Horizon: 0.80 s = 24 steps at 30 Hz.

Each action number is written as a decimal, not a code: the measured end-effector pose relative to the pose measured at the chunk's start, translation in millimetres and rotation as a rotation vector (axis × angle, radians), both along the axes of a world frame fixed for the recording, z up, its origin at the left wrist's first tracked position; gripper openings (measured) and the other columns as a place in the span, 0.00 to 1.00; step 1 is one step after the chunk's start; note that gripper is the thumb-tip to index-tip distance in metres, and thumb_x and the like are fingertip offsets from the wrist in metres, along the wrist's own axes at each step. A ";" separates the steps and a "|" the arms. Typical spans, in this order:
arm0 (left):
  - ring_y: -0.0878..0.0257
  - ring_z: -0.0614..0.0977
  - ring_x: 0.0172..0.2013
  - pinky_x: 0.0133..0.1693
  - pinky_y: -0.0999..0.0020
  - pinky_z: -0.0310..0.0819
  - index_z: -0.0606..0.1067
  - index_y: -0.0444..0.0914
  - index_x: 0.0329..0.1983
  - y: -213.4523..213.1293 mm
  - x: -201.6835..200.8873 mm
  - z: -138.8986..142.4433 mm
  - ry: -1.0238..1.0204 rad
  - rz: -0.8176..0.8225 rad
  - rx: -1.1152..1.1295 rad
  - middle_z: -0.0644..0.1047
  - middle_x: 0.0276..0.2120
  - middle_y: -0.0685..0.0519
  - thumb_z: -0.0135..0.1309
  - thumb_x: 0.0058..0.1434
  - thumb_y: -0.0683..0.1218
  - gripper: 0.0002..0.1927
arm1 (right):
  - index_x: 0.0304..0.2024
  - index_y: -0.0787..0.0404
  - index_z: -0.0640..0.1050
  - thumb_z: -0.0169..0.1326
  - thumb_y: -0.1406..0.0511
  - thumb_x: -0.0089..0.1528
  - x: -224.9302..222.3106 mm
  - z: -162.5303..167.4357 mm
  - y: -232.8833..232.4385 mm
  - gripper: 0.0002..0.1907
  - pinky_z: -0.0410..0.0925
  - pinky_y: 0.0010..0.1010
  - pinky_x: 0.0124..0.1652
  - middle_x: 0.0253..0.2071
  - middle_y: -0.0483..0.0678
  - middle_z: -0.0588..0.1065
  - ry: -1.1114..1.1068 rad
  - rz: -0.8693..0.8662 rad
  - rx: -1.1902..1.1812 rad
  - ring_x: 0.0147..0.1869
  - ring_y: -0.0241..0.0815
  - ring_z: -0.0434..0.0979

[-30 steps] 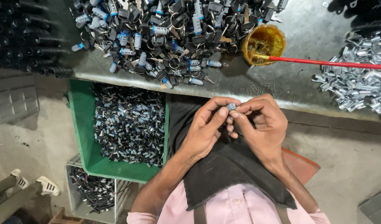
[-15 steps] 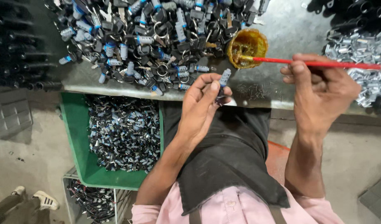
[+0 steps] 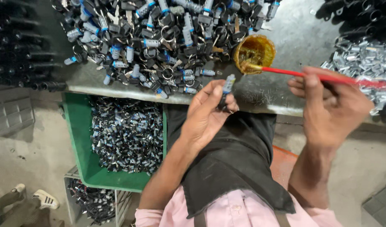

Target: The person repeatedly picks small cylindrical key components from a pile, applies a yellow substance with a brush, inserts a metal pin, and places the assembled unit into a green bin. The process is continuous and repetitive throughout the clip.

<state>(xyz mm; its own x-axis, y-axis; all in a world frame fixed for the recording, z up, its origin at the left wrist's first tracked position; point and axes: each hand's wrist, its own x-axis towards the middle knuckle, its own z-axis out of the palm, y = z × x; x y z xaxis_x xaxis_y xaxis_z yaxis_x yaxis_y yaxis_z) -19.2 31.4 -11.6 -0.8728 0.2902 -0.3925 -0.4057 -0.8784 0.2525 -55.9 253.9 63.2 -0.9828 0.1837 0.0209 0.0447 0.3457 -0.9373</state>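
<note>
Gripping small lock part [image 3: 226,90] above table edge [image 3: 260,107], left hand [image 3: 207,115].

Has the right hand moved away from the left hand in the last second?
Yes. The right hand left the left hand and now grips the red brush dipped in the yellow pot.

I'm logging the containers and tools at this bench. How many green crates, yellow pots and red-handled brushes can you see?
Green crate: 1
Yellow pot: 1
Red-handled brush, held by the right hand: 1
Total: 3
The left hand holds a small cylinder part.
</note>
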 end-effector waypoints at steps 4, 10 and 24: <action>0.59 0.80 0.42 0.48 0.60 0.77 0.77 0.37 0.52 -87.0 18.2 38.0 0.385 -0.386 -0.536 0.79 0.42 0.49 0.53 0.73 0.53 0.16 | 0.53 0.63 0.82 0.62 0.68 0.67 0.5 6.0 0.0 0.12 0.74 0.28 0.39 0.41 0.52 0.81 -0.141 0.416 0.398 0.40 0.39 0.83; 0.41 0.75 0.54 0.53 0.40 0.66 0.83 0.46 0.26 -164.0 62.5 68.0 0.281 -1.241 -2.681 0.79 0.43 0.47 0.59 0.57 0.60 0.16 | 0.55 0.53 0.83 0.65 0.63 0.59 30.5 -36.7 -32.6 0.20 0.69 0.36 0.36 0.35 0.46 0.74 -0.031 0.571 0.508 0.36 0.44 0.73; 0.52 0.76 0.44 0.44 0.59 0.73 0.74 0.42 0.50 -38.5 -47.5 23.5 0.941 -0.081 -2.243 0.75 0.42 0.50 0.58 0.61 0.44 0.13 | 0.43 0.49 0.82 0.66 0.66 0.58 42.7 -68.1 -47.9 0.11 0.69 0.35 0.37 0.36 0.42 0.72 0.124 0.519 0.683 0.41 0.43 0.74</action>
